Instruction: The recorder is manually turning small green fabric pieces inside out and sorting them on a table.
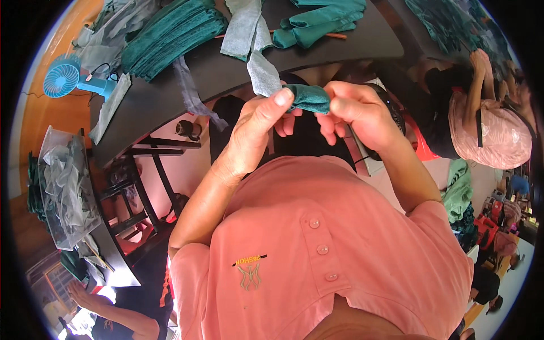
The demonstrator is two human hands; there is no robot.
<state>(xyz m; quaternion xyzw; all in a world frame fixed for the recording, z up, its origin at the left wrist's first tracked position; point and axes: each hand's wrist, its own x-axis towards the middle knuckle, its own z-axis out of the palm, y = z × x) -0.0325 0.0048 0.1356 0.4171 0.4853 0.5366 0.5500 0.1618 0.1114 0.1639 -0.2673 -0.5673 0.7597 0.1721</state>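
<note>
A strip of dark green velvet fabric is stretched between my two hands in front of my chest. Its left end is pinched by my left hand, thumb on top. My right hand grips the other end between thumb and fingers. The velvet looks folded or rolled over where I hold it. Just beyond my left thumb, a pale grey fabric length runs up over the table edge; whether it joins the velvet is hidden.
On the dark table lie a thick stack of green velvet pieces, more folded velvet and a small blue fan. A clear bin of grey scraps stands at left. Other people sit nearby, one at right.
</note>
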